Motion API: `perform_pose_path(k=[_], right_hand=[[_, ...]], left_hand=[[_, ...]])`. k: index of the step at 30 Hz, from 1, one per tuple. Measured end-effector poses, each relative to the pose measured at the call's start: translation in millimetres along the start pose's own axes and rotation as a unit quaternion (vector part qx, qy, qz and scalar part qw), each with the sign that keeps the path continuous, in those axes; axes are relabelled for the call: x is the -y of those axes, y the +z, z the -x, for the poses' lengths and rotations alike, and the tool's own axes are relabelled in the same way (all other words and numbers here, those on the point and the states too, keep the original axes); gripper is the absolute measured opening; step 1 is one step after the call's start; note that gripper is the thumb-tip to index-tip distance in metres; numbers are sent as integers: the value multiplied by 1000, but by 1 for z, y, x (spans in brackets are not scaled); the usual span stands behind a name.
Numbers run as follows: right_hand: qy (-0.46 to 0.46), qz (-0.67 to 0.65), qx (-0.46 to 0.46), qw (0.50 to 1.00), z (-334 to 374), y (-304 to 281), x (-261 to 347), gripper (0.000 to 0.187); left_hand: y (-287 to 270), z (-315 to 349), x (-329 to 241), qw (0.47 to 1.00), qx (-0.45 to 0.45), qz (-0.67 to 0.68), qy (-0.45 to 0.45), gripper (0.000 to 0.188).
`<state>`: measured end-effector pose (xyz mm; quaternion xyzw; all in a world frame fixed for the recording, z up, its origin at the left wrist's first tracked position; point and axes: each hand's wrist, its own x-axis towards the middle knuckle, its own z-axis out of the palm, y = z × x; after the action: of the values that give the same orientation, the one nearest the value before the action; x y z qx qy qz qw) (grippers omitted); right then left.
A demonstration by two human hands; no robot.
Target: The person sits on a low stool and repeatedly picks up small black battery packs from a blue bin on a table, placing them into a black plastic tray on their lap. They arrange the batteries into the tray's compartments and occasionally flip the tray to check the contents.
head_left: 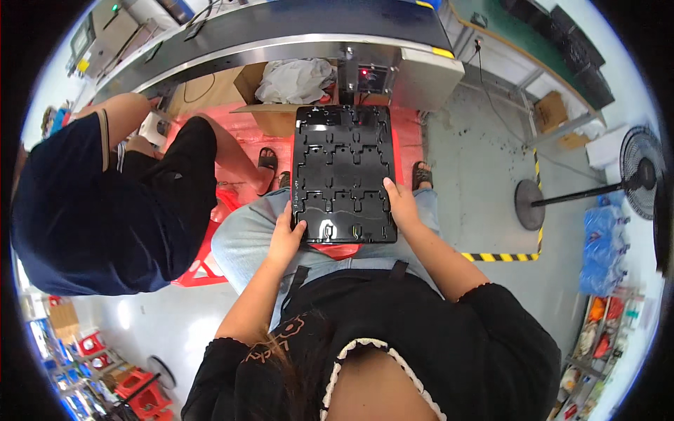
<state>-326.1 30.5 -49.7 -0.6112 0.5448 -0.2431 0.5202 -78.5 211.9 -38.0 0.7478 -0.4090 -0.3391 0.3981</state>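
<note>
A black plastic tray (342,168) with rows of moulded pockets lies over my lap, its glossy surface facing up. My left hand (286,235) grips its lower left edge, with the thumb on top. At the right edge, a little farther up, my right hand (400,203) holds the tray too, thumb over the rim and the other fingers mostly hidden beneath. The pockets that show hold nothing I can make out. Something red (337,250) peeks out from under the tray's near edge.
Ahead runs a conveyor (281,35) with a metal frame and a control box (375,78). An open carton (270,121) with white plastic bags stands below it. A co-worker (119,203) sits close on my left. To the right is a standing fan (640,174).
</note>
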Motion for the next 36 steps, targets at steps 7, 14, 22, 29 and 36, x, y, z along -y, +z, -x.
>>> perform_pose_path(k=[7, 14, 22, 29, 36], right_hand=[[149, -120, -10, 982, 54, -5, 40, 64], [287, -219, 109, 926, 36, -25, 43, 62], [235, -381, 124, 886, 36, -17, 27, 62], [243, -483, 56, 839, 49, -11, -11, 25], [206, -580, 169, 770, 69, -30, 13, 27]], left_hand=[[-16, -3, -39, 992, 78, 39, -94, 48], [2, -14, 35, 998, 33, 14, -49, 52], [12, -7, -157, 864, 118, -262, 414, 39], [114, -95, -218, 651, 456, -354, 494, 20], [113, -118, -215, 631, 479, -402, 459, 23]])
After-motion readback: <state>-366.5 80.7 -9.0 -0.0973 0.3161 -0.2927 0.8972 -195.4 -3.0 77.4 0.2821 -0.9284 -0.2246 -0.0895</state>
